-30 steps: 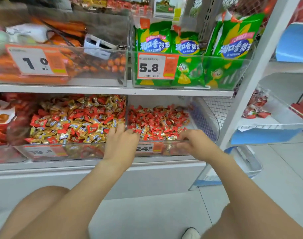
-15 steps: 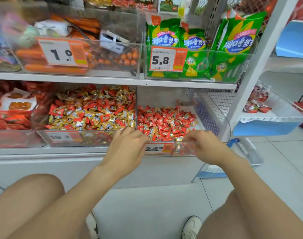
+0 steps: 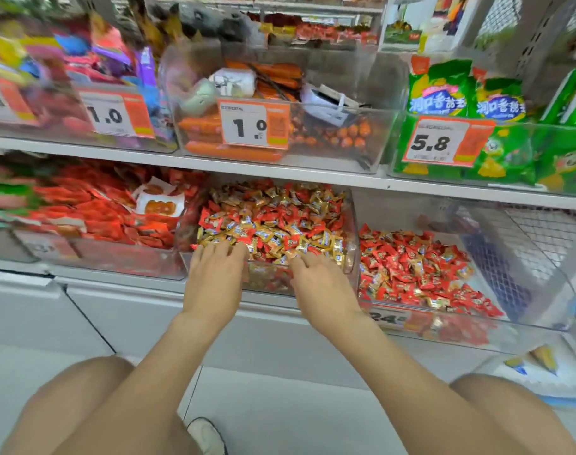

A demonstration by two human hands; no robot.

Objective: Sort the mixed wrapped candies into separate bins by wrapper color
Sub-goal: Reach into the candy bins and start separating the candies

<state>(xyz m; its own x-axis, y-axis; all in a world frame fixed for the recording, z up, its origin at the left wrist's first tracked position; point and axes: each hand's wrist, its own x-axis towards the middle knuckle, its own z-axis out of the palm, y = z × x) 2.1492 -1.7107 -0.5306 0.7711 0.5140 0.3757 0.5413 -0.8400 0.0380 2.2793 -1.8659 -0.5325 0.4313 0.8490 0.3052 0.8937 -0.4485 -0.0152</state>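
Nearest, at centre frame, the left hand (image 3: 214, 274) is lying spread on candies (image 3: 273, 218) in the mixed bin (image 3: 270, 279), likely raking for one colour; the right hand (image 3: 322, 289) is dipping in beside it, grip hidden. Further right, the red bin (image 3: 450, 326) is likely taking the reds.

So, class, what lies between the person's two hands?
Head view: between left hand and right hand lie gold and red wrapped candies, behind the bin's clear front wall.
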